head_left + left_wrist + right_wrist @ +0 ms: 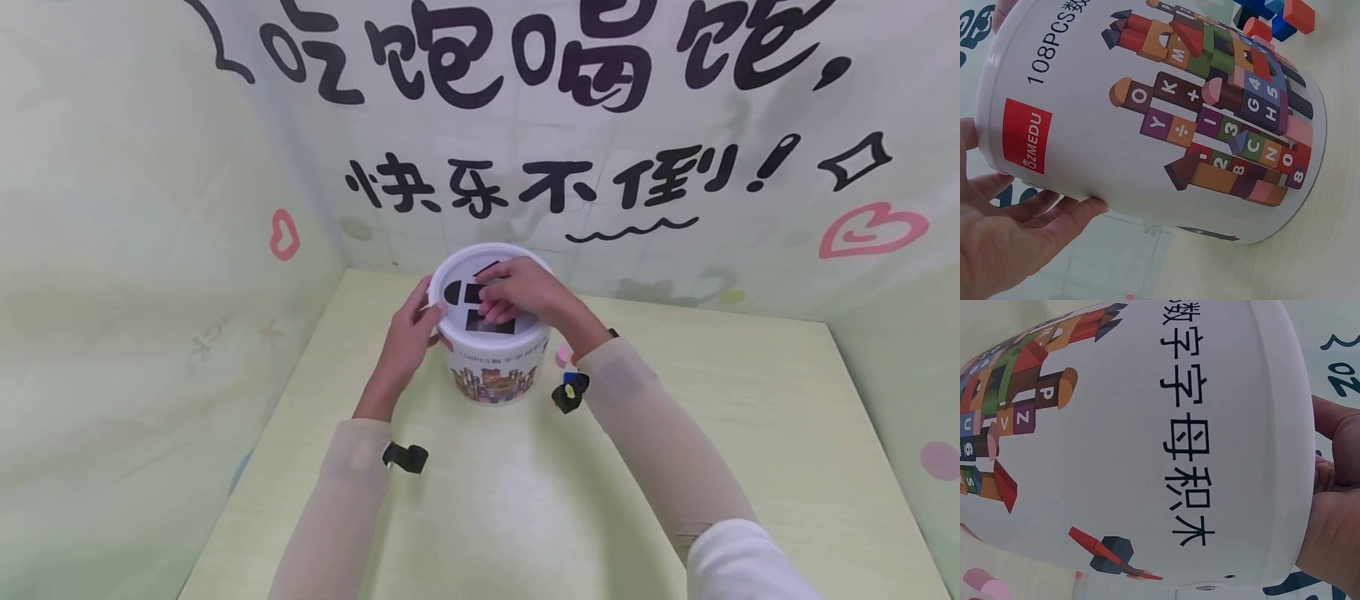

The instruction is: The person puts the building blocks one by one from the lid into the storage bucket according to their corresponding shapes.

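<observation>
A white bucket (pixel 495 371) with printed toy blocks on its side stands on the table. Its white lid (pixel 454 323) has several dark shaped holes. My left hand (pixel 408 337) holds the bucket at its left rim, thumb at the lid's edge and fingers against the side, as the left wrist view shows of the hand (pixel 1019 228). Over the lid, my right hand (pixel 521 287) bends its fingers down at the holes. In the right wrist view, the bucket's rim hides most of that hand (pixel 1338 469), and I cannot tell whether its fingers hold anything.
Loose blue (pixel 1283 28) and red (pixel 1299 15) blocks lie on the table beside the bucket. A pink cylinder (pixel 988 584) lies near its base. Behind the bucket rises a wall sheet (pixel 420 242) with large black writing, and another sheet (pixel 150 333) hangs along the left.
</observation>
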`<act>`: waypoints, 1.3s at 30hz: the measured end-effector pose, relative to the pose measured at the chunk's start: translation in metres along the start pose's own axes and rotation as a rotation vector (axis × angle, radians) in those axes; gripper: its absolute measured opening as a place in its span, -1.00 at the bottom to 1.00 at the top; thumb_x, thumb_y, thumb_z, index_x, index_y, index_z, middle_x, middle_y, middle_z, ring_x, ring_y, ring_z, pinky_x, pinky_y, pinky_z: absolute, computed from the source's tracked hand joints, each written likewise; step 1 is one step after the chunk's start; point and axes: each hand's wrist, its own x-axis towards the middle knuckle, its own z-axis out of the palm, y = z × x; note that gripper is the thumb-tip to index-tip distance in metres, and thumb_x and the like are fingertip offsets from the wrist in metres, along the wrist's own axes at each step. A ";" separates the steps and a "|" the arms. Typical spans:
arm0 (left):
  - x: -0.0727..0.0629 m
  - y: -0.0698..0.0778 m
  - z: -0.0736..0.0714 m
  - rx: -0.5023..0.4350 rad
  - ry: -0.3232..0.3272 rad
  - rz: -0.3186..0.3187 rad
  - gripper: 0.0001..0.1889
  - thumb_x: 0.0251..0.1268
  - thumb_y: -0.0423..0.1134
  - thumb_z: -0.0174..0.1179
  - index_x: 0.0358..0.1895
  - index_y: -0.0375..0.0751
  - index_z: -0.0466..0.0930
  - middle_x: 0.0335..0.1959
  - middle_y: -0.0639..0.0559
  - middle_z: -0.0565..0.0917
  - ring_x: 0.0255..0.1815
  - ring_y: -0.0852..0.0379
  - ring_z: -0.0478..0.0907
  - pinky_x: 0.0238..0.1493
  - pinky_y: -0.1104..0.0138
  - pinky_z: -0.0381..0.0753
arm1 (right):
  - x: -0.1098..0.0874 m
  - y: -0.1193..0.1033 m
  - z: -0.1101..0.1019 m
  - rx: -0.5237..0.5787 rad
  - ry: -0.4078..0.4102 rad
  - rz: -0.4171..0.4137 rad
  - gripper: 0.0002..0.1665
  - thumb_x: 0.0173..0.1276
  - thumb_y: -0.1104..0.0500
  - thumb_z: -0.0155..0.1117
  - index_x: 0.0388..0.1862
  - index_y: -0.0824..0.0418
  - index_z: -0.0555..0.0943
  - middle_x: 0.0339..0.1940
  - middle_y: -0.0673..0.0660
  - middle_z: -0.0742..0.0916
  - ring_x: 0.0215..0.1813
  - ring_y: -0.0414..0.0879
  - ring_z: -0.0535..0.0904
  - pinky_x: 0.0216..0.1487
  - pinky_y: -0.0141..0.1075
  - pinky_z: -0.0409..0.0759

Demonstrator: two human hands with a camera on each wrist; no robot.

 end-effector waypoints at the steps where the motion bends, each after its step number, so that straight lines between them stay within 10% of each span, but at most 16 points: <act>1: 0.000 0.000 0.000 -0.004 0.001 -0.001 -0.47 0.50 -0.05 0.00 0.47 0.33 0.20 0.38 -0.04 0.40 0.29 -0.08 0.45 0.20 -0.05 0.55 | 0.000 0.000 0.000 0.007 0.001 0.000 -0.63 0.38 0.29 0.20 0.15 0.29 0.56 -0.33 0.26 0.75 -0.43 -0.02 0.71 -0.28 -0.14 0.77; 39: 0.001 -0.002 0.002 0.011 0.038 0.009 -0.46 0.47 -0.05 0.02 0.48 0.26 0.21 0.39 -0.17 0.39 0.26 -0.10 0.46 0.18 -0.05 0.57 | -0.006 -0.003 -0.010 0.048 0.008 0.000 -0.63 0.42 0.22 0.18 0.17 0.30 0.58 -0.34 0.25 0.75 -0.39 -0.04 0.72 -0.26 -0.19 0.77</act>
